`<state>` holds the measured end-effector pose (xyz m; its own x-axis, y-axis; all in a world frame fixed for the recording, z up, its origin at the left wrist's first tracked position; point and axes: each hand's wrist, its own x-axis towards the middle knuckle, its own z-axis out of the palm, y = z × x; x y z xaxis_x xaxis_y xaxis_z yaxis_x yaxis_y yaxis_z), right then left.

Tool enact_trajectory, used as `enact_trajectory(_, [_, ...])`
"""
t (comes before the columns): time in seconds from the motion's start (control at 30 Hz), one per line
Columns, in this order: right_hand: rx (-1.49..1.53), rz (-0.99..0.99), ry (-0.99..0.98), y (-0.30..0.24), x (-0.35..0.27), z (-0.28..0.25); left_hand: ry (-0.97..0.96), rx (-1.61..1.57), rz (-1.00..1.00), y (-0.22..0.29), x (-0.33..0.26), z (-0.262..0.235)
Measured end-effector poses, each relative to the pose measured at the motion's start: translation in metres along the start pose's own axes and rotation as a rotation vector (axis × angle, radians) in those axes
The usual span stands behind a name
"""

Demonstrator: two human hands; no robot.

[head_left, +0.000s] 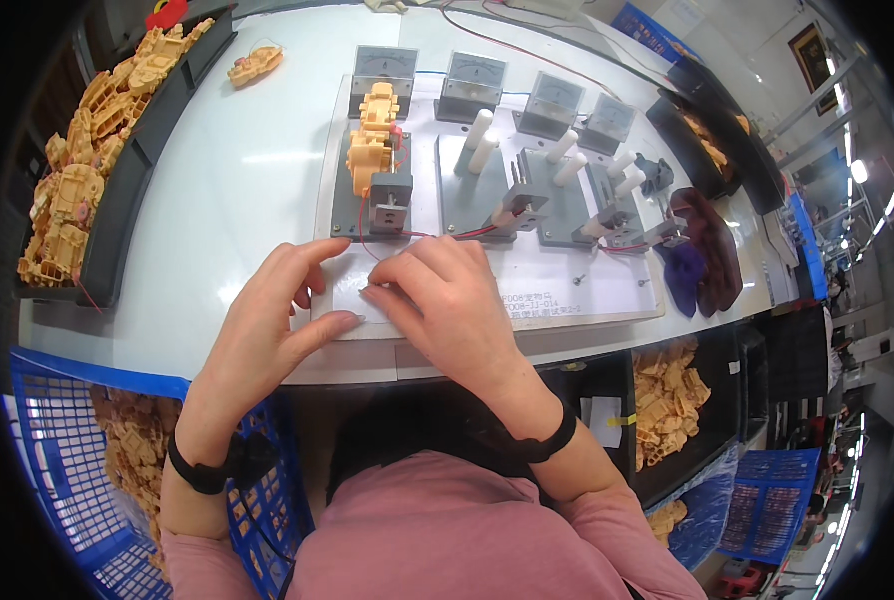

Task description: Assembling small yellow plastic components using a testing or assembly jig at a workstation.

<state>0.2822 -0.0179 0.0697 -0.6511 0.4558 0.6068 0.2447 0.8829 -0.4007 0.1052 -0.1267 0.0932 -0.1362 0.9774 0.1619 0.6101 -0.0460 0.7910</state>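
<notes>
A yellow-orange plastic housing (369, 155) is seated on the leftmost grey test fixture (344, 215), behind my hands. Thin red wire (361, 222) hangs from it and drops out of sight behind the fingers of my right hand (445, 300). That hand is closed, thumb and fingertips pressed together just in front of the fixture; what they pinch is too small to make out. To its left, my left hand (277, 315) is open, thumb and forefinger apart, with nothing visible between them. Both hands are over the front of the white board (557, 312).
More grey fixtures with white pegs (482, 150) stand to the right, with panel meters (475, 82) behind. A dark tray (157, 150) piled with housings lies left; a single housing (255, 66) lies near it. Blue basket (97, 375) and dark bin (622, 400) sit below the table edge.
</notes>
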Motion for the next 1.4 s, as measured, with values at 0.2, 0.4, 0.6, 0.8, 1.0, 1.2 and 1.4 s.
enact_trajectory(0.2, [0.008, -0.025, 0.0, 0.0, -0.001, -0.002, -0.003, 0.002, -0.001, 0.0, 0.0, 0.001])
enact_trajectory(0.4, [0.364, 0.139, 0.265, -0.005, 0.001, 0.0, 0.137, 0.015, 0.004, 0.015, 0.013, -0.029])
enact_trajectory(0.6, [0.494, 0.132, 0.233, -0.007, 0.014, 0.01, 0.043, 0.223, -0.065, 0.035, 0.114, -0.044])
enact_trajectory(0.8, [0.562, 0.086, 0.202, -0.002, 0.006, 0.008, -0.118, 0.29, -0.14, 0.018, 0.164, -0.032])
enact_trajectory(1.0, [0.565, -0.024, 0.303, 0.013, -0.005, 0.007, -0.055, -0.089, 0.05, 0.095, 0.152, -0.065])
enact_trajectory(1.2, [1.421, 0.444, 0.261, 0.01, -0.066, -0.092, -0.361, 0.01, 0.304, 0.159, 0.084, 0.036])
enact_trajectory(1.4, [1.292, 1.045, 0.332, 0.046, -0.211, -0.173, -0.351, 0.188, 0.251, 0.192, 0.051, 0.074])
